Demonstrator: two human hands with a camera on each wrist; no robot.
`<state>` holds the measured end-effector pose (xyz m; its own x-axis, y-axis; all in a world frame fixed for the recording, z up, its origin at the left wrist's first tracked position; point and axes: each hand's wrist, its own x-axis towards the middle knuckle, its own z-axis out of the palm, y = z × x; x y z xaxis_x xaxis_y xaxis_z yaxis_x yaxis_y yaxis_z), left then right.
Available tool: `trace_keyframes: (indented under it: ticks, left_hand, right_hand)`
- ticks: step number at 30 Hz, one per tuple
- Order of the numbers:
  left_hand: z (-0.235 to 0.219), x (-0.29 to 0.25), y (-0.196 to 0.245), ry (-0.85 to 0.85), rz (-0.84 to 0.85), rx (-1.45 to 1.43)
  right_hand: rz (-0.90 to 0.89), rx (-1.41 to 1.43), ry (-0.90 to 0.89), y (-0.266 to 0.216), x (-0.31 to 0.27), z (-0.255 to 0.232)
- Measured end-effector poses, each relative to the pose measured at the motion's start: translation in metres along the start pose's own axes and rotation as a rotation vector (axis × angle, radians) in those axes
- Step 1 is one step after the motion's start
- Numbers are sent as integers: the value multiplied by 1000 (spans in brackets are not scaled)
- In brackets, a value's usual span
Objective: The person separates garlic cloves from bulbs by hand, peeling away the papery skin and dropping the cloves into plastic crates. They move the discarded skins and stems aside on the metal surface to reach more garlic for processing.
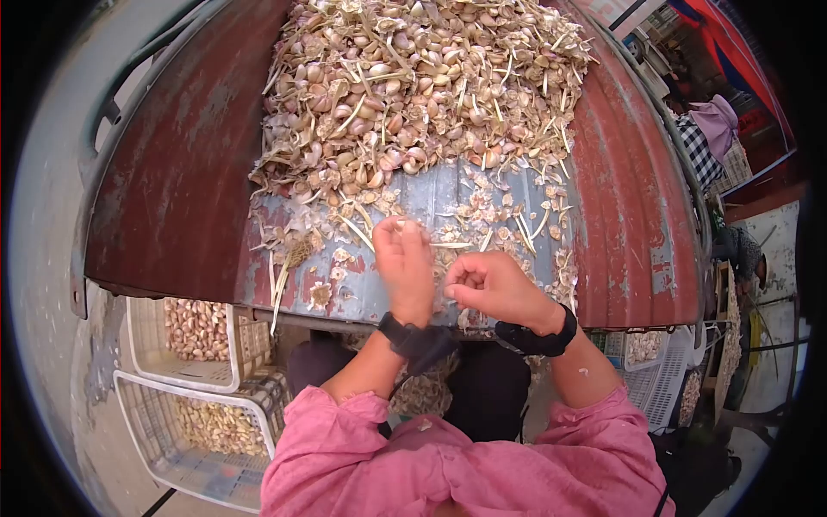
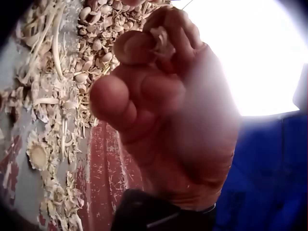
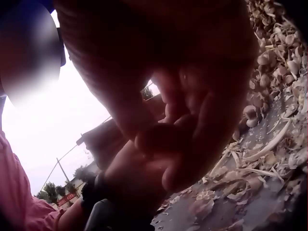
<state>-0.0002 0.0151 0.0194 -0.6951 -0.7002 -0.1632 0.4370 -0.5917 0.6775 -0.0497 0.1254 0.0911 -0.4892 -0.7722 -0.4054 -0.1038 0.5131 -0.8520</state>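
Observation:
My left hand (image 1: 403, 265) is raised over the near part of the metal bed, its fingers curled. A small pale piece of garlic (image 2: 163, 44) shows between those fingers in the left wrist view. Just to its right, my right hand (image 1: 498, 289) has its fingers bent in toward the thumb, and nothing shows between them. In the right wrist view the right hand (image 3: 192, 110) is dark and partly hides the left. Beyond both hands lies a big heap of garlic cloves (image 1: 431, 82) mixed with dry stalks and skins.
Loose skins and stalks litter the grey ridged metal bed (image 1: 418, 194). Red metal sides (image 1: 633, 215) slope up at left and right. White plastic crates (image 1: 245, 379) with cloves stand below at the left, another crate (image 1: 659, 379) at the right. Another person (image 1: 711, 129) is at the far right.

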Motion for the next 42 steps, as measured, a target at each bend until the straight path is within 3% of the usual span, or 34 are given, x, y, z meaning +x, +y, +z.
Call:
trace_keyframes:
  ticks: [1, 3, 4, 6, 8, 9, 11, 14, 15, 17, 18, 20, 23, 25, 26, 29, 33, 37, 39, 42]
  left_hand:
    - [-5, 6, 3, -4, 6, -1]
    - [-15, 13, 4, 154, -236, -194]
    - [-17, 15, 4, 175, -300, -221]
    - [-13, 12, 4, 167, -351, -254]
    - [-10, 15, 5, 154, -391, -286]
    - [-10, 17, 5, 165, -401, -234]
    - [-11, 19, 3, 178, -412, -179]
    - [-17, 24, -2, 170, -422, -156]
    - [-19, 25, -1, 102, -407, -147]
    - [-20, 24, 0, 39, -403, -134]
    - [-17, 22, 0, 29, -425, -87]
    - [-8, 16, 0, 11, -464, -36]
    - [1, 7, 0, -123, -531, 104]
    - [2, 3, -8, -235, -454, 225]
    - [1, 2, -17, -305, -334, 267]
    - [8, -3, -5, -371, -501, 131]
    - [6, -7, -13, -412, -388, 193]
    - [12, -11, -9, -403, -240, 295]
    - [14, -17, 10, -474, -316, 131]
    - [28, -50, 55, -621, -269, -163]
  right_hand:
    - [-7, -3, 2, 4, 2, -6]
    - [-205, -350, -32, 14, 12, -22]
    - [-116, -485, 93, 6, 26, -31]
    - [-128, -363, 359, 4, 67, -46]
    - [-285, -446, 616, 6, 115, -53]
    - [-292, -444, 612, 12, 138, -52]
    - [-401, -744, 632, 29, 172, -49]
    - [-411, -716, 521, 49, 180, -53]
    - [-174, -353, 371, 49, 172, -54]
    - [-9, -30, 323, 38, 135, -48]
    - [0, -28, 325, 38, 117, -47]
    - [-57, 161, 151, 38, 82, -45]
    - [-67, 161, 74, 23, 43, -33]
    - [-49, 177, 131, 17, 29, -31]
    - [-28, 193, 182, 17, 22, -30]
    - [-63, 219, 227, 16, 9, -29]
    - [-86, 29, 272, 14, -2, -30]
    - [19, 369, 217, 21, -4, -40]
    - [43, 469, 210, 23, 2, -48]
    - [108, 147, 297, 33, 18, -52]
